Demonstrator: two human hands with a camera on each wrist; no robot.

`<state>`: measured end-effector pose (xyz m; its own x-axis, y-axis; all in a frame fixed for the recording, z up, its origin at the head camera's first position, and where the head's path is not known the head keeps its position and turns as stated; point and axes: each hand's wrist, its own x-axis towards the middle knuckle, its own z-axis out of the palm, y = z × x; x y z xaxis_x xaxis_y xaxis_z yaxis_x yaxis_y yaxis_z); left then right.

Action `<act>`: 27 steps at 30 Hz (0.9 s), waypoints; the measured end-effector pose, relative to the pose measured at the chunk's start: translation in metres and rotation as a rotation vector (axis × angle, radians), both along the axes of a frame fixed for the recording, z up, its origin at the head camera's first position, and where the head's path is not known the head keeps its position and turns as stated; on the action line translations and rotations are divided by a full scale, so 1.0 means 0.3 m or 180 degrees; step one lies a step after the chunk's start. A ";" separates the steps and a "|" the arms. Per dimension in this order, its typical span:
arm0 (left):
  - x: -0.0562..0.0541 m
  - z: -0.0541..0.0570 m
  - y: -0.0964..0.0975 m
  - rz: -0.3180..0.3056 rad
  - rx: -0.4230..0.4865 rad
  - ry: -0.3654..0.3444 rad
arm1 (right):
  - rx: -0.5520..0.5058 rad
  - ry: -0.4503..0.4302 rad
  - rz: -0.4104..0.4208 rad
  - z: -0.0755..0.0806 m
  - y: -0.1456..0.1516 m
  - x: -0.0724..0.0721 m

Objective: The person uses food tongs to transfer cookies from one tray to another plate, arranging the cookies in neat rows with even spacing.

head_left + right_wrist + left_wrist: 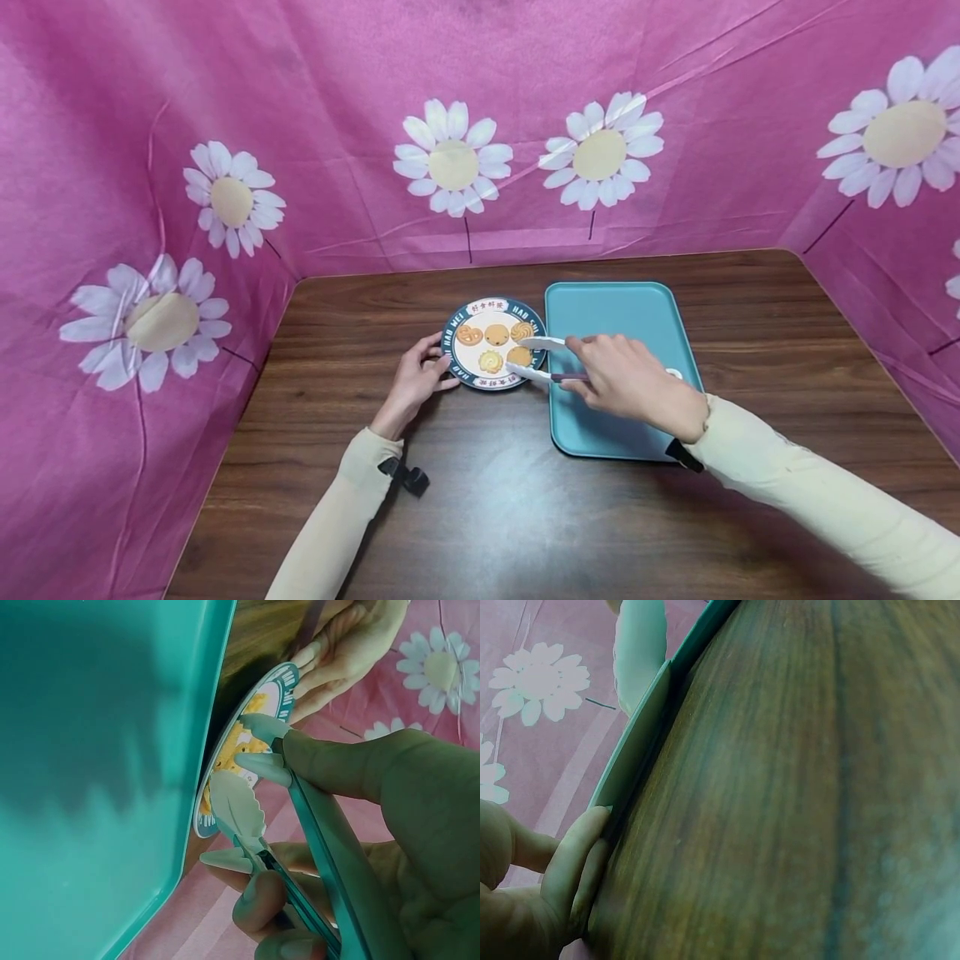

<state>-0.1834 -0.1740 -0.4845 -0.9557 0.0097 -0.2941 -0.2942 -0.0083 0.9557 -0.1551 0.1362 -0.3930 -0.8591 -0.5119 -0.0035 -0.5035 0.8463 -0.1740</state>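
A round plate point(491, 332) with a dark blue lettered rim lies on the table, with several flat-looking cookies point(491, 361) across its white middle. At its left edge my left hand point(416, 375) holds the rim; in the left wrist view, fingertips point(592, 821) meet the plate's edge. My right hand point(626, 375) grips a pair of tongs point(315, 847) with white scalloped tips. The tips are spread apart over the plate's right side, near the cookies there, with nothing shown pinched between them.
A turquoise tray point(615, 312) with a raised rim lies right beside the plate, under my right hand and forearm. A small white ring shape point(674, 374) shows past that hand. Pink cloth point(337, 125) with daisies stands around the wooden table point(360, 308).
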 end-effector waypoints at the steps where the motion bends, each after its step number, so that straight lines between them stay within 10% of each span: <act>1: 0.000 0.001 0.000 -0.0008 -0.0005 0.0005 | 0.0002 0.0005 -0.0003 0.001 0.001 0.001; 27: -0.001 -0.007 -0.001 0.0025 -0.0024 -0.0008 | -0.0866 0.0788 -0.0509 -0.092 0.199 0.044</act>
